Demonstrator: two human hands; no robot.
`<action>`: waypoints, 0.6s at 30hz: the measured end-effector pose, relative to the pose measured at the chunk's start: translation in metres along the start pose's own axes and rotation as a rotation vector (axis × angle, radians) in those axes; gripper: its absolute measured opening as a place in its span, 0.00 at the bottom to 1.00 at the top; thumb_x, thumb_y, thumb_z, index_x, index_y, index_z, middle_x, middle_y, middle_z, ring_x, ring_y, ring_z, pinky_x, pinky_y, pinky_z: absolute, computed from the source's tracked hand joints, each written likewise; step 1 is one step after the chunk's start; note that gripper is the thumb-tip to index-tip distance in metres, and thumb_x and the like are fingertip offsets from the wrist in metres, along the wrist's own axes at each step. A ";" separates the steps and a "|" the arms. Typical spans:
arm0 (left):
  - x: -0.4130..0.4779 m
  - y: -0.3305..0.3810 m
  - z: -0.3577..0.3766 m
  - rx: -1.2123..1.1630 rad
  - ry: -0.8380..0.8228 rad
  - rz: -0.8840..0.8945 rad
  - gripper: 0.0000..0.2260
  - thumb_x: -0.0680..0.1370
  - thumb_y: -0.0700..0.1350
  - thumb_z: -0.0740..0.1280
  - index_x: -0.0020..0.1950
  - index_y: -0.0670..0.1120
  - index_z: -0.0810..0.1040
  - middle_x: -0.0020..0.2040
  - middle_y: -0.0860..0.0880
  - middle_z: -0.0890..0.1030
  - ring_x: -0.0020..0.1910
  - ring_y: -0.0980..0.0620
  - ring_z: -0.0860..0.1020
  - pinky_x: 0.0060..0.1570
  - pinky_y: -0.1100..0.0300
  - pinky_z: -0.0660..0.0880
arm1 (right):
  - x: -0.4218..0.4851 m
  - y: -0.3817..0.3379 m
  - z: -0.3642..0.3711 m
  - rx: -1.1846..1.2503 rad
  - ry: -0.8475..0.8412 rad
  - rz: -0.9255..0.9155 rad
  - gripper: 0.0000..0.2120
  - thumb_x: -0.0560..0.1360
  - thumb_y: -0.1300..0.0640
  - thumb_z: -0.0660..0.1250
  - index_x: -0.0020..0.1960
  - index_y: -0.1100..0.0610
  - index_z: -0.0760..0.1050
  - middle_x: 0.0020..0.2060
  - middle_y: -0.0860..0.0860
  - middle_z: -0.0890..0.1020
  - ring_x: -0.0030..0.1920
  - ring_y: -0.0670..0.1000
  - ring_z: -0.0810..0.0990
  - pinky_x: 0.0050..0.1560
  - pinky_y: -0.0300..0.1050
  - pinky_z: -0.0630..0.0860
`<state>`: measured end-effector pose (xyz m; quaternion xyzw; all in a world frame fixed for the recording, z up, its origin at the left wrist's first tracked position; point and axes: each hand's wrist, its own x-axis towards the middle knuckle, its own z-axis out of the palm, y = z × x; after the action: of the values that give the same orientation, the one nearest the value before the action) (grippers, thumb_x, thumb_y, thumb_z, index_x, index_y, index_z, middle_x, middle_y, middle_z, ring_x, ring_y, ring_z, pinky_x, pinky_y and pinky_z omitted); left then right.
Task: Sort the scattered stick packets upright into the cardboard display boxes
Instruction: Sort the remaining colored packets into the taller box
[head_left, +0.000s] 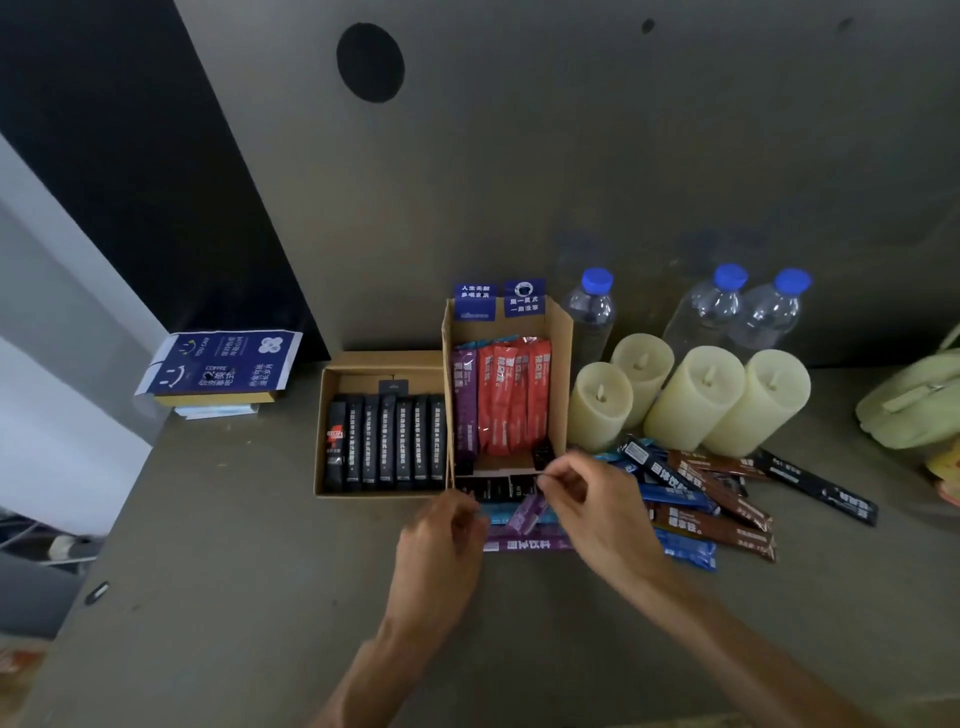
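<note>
Purple packet, ends hidden, right hand grip unclear

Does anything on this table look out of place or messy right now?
Yes: brown, blue and black packets lie flat in a crisscross heap right of the taller box, in front of the candles, not upright inside.

I read two Latin-letter strings, both on the flat blue-and-white printed carton at the left: "YOU CAN" beside a smiley sign, and "COFFEE" near a second smiley. Its white Chinese lines are too blurred for me to transcribe. The two blue flaps on the tall cardboard box carry white Chinese characters in short rows; the right flap adds a round white emblem. The red stick packets, black stick packets and brown stick packets bear white characters I cannot resolve.
</note>
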<state>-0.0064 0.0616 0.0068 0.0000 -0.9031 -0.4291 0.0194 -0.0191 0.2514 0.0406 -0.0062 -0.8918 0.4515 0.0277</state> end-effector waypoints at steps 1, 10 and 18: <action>-0.006 -0.002 0.008 0.024 -0.036 0.005 0.04 0.76 0.45 0.72 0.46 0.53 0.79 0.39 0.59 0.81 0.37 0.63 0.78 0.38 0.69 0.72 | -0.009 0.009 -0.005 -0.011 0.000 0.032 0.03 0.77 0.60 0.70 0.45 0.55 0.81 0.35 0.42 0.81 0.37 0.39 0.79 0.37 0.30 0.73; -0.003 0.007 0.056 0.167 -0.073 -0.084 0.10 0.74 0.56 0.72 0.43 0.51 0.76 0.35 0.55 0.77 0.36 0.53 0.76 0.35 0.59 0.67 | -0.053 0.059 -0.011 -0.029 -0.013 0.234 0.06 0.79 0.58 0.69 0.43 0.51 0.80 0.35 0.45 0.82 0.34 0.42 0.81 0.37 0.36 0.77; -0.025 0.002 0.045 0.117 -0.143 -0.107 0.07 0.73 0.53 0.73 0.42 0.52 0.78 0.32 0.55 0.78 0.32 0.58 0.76 0.34 0.63 0.69 | -0.060 0.060 -0.008 0.292 -0.052 0.481 0.07 0.81 0.59 0.65 0.49 0.55 0.81 0.41 0.51 0.86 0.33 0.52 0.85 0.30 0.38 0.75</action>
<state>0.0171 0.0985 -0.0212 0.0188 -0.9244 -0.3749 -0.0680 0.0402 0.2907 -0.0055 -0.2022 -0.7906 0.5688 -0.1026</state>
